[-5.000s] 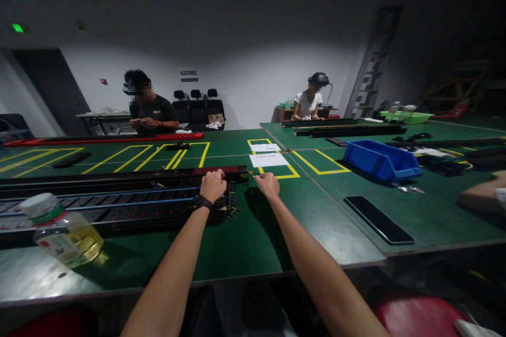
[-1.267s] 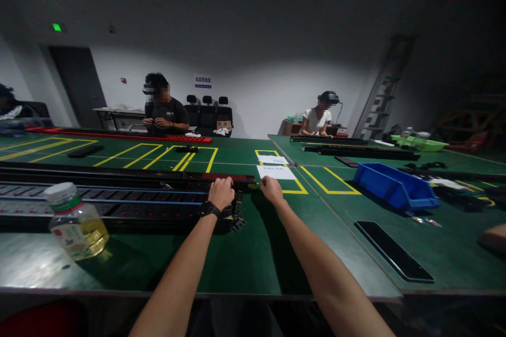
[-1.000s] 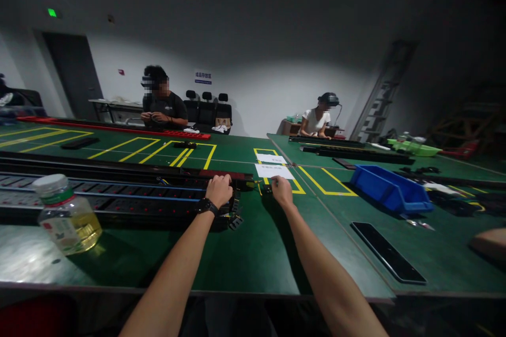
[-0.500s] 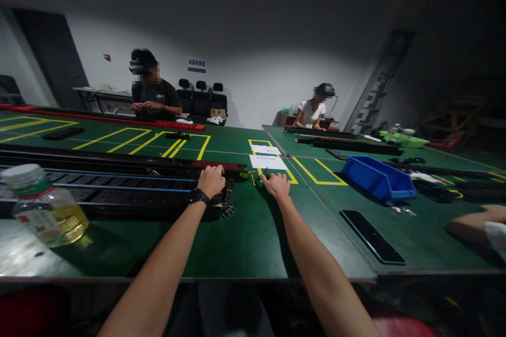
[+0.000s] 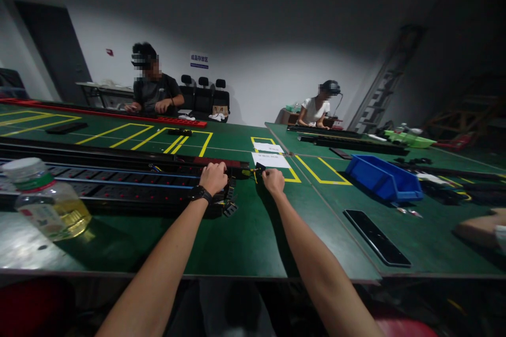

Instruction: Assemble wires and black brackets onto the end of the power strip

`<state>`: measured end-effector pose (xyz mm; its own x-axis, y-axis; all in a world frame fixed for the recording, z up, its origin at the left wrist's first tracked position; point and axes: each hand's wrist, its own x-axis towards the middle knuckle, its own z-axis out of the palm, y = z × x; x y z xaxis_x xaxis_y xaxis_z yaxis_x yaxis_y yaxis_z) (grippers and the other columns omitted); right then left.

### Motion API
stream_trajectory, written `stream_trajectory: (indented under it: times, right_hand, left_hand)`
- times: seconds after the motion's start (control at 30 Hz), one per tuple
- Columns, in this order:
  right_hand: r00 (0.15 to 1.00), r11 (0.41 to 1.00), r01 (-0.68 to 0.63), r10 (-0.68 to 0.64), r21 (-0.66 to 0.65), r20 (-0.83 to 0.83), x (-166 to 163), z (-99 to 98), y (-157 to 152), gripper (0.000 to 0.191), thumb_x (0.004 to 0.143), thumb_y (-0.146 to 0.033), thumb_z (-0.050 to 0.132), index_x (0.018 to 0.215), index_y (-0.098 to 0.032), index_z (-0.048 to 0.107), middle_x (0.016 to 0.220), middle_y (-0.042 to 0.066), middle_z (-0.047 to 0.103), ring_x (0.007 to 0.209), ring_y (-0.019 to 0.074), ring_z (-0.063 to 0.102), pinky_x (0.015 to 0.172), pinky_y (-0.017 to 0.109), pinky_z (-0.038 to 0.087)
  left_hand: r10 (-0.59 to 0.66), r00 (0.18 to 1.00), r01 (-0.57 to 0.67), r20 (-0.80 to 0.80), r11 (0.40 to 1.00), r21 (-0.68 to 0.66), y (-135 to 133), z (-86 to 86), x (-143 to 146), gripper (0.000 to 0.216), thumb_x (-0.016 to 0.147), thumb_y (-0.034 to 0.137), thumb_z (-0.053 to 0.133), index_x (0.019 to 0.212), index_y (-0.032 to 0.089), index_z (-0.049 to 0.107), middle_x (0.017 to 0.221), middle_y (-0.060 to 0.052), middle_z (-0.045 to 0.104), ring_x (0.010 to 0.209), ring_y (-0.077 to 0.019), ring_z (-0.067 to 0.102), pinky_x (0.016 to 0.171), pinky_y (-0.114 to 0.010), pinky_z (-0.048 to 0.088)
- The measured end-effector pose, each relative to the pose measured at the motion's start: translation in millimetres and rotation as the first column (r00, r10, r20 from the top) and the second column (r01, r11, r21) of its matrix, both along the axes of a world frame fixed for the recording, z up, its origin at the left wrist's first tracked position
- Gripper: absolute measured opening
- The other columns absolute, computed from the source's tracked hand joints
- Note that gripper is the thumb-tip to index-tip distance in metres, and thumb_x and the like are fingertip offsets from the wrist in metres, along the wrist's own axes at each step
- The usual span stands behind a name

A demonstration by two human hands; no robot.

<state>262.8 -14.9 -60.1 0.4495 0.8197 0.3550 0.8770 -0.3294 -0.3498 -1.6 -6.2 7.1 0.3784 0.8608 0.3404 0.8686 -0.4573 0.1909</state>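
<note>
A long black panel [image 5: 158,197] with rows of red dots and blue strips lies across the left of the table. My left hand [image 5: 214,178] curls its fingers over the panel's right end and grips it. Just right of that end, my right hand [image 5: 273,181] is closed in a pinch on a small black connector [image 5: 259,169]. A yellow-and-black wire [image 5: 247,172] runs between the connector and the panel. Under my left wrist dangle black segmented pieces [image 5: 230,207].
A bottle [image 5: 51,205] of yellow liquid stands at the near left. Right of my arms are a phone [image 5: 377,237] and a blue bin [image 5: 383,176]. Paper labels [image 5: 271,160] lie beyond my right hand. Another person's arm [image 5: 480,228] rests at the far right; two co-workers sit opposite.
My right hand's fingers, spread before, are now closed on the connector, which is lifted slightly. My left hand stays on the panel's end. The co-worker at left has lowered their hands.
</note>
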Motion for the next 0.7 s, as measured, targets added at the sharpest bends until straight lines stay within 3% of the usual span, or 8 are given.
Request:
stream_trajectory:
  times: [0.3, 0.7]
  right_hand:
    - [0.997, 0.998, -0.070, 0.070, 0.005, -0.008, -3.9, 0.9, -2.9, 0.035, 0.102, -0.034, 0.052, 0.105, -0.021, 0.085, 0.113, 0.015, 0.077, 0.101, 0.0270, 0.067, 0.085, 0.032, 0.051]
    - [0.988, 0.990, -0.130, 0.134, 0.058, -0.073, -1.7, -1.1, -1.9, 0.036, 0.103, -0.033, 0.052, 0.107, -0.019, 0.085, 0.106, 0.015, 0.080, 0.098, 0.0253, 0.070, 0.087, 0.030, 0.051]
  left_hand:
    - [0.010, 1.000, -0.010, -0.022, 1.000, 0.019, -2.2, 1.8, 0.4, 0.028, 0.090, 0.017, 0.053, 0.112, 0.020, 0.069, 0.111, -0.012, 0.076, 0.112, -0.0302, 0.064, 0.097, -0.042, 0.050]
    - [-0.001, 1.000, 0.002, -0.016, 1.000, 0.020, 1.1, -0.1, -0.8, 0.028, 0.090, 0.017, 0.053, 0.112, 0.020, 0.069, 0.110, -0.012, 0.076, 0.111, -0.0306, 0.064, 0.096, -0.043, 0.050]
